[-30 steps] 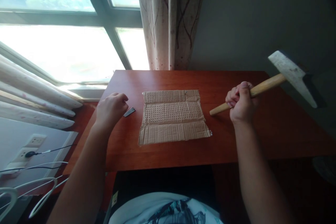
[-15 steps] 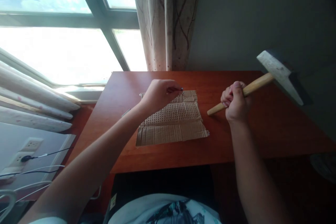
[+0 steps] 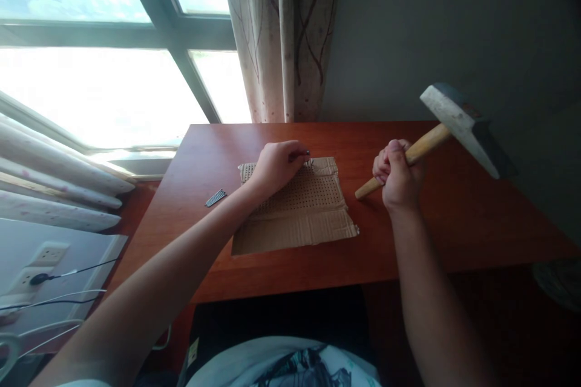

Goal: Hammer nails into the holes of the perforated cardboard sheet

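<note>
Having moved away from the nails (image 3: pixel 215 198) at centre-left, the left hand (image 3: pixel 278 168) is pinching what looks like a single nail (image 3: pixel 308 152) over the cardboard's (image 3: pixel 295 231) upper edge, mid-frame, so work is shifting there; the right hand (image 3: pixel 399 176), fingers wrapped, is gripping the hammer (image 3: pixel 429 142) at right.

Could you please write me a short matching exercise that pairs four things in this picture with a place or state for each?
Things:
1. hammer
2. loose nails
3. cardboard
4. left hand

Places and states:
A. brown, creased and dotted with holes
B. over the far part of the sheet on the table
C. gripped by its handle in the right hand
D. grouped on the wood, left of the sheet

Pairs: 1-C, 2-D, 3-A, 4-B
</note>
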